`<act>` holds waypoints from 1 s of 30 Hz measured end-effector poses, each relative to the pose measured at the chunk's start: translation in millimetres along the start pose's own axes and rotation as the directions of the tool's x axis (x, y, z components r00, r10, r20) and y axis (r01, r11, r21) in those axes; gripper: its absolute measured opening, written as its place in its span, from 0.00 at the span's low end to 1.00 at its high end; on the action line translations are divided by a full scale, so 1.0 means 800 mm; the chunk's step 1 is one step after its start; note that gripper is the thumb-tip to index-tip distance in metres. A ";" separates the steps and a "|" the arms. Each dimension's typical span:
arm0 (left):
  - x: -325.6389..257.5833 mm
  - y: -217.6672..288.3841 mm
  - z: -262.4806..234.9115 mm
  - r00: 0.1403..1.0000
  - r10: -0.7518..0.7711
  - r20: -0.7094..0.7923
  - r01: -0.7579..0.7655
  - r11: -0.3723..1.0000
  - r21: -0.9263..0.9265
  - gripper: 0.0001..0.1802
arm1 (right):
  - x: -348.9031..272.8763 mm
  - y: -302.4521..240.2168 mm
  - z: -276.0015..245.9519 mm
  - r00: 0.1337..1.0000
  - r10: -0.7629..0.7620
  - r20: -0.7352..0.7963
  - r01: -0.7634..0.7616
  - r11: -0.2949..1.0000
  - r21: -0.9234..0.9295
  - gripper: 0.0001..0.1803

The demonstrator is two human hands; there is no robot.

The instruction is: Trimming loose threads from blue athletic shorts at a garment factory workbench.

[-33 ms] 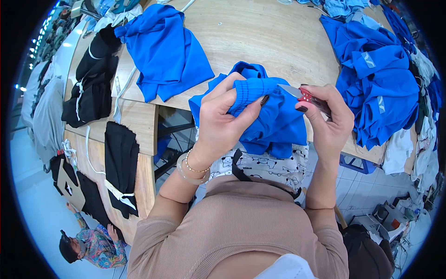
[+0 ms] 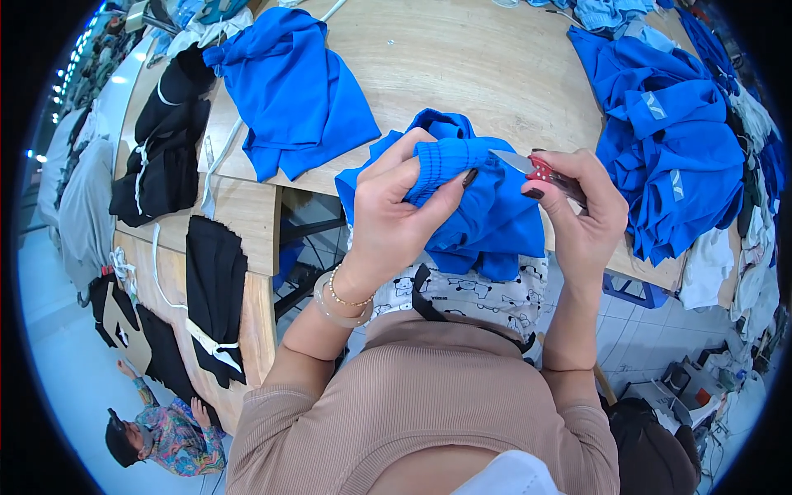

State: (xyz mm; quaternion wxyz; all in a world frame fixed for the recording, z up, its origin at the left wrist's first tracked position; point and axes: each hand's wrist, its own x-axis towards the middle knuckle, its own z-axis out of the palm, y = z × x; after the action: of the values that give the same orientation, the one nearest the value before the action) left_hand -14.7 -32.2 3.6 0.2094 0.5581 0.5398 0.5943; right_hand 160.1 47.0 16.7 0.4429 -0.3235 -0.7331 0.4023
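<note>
We are gripping the ribbed cuff of the blue garment (image 2: pixel 462 198) at the near bench (image 2: pixel 462 74) edge with the left hand (image 2: pixel 396 214). The right hand (image 2: pixel 582 214) is pinching the red-handled snips (image 2: pixel 536 169) at the cuff; trimming is under way, with 2 blue piles flanking it.

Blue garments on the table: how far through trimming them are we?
Cannot tell for sure. One blue garment is in hand: the left hand pinches its ribbed cuff, the right hand holds small snips at it. A single garment lies left; a larger heap sits right. Which pile is finished is unclear.
</note>
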 end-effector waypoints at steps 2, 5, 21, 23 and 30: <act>0.000 0.002 0.000 1.000 -0.011 -0.001 0.011 1.000 -0.006 0.12 | 0.001 0.001 0.001 0.998 -0.057 0.012 0.057 0.997 -0.059 0.13; 0.000 0.005 -0.002 0.999 -0.034 0.004 0.034 0.999 -0.008 0.12 | 0.001 0.001 0.002 0.993 -0.118 0.000 0.117 0.988 -0.100 0.14; 0.001 0.009 -0.004 0.996 -0.082 0.024 0.083 0.995 -0.051 0.10 | 0.008 -0.007 0.009 0.970 -0.244 0.006 0.238 0.937 -0.256 0.16; 0.001 0.008 -0.004 0.997 -0.075 0.031 0.077 0.996 -0.051 0.10 | 0.008 -0.006 0.008 0.964 -0.267 0.008 0.259 0.926 -0.273 0.17; 0.003 0.009 0.000 0.994 -0.073 0.078 0.080 0.992 -0.099 0.10 | 0.011 0.009 0.011 0.980 0.171 -0.098 -0.116 0.903 0.414 0.13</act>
State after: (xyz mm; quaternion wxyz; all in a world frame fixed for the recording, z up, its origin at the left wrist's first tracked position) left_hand -12.6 -32.5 10.5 0.2800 0.5473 0.5218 0.5914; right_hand 149.6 55.1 11.8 0.5168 -0.3033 -0.5768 0.5552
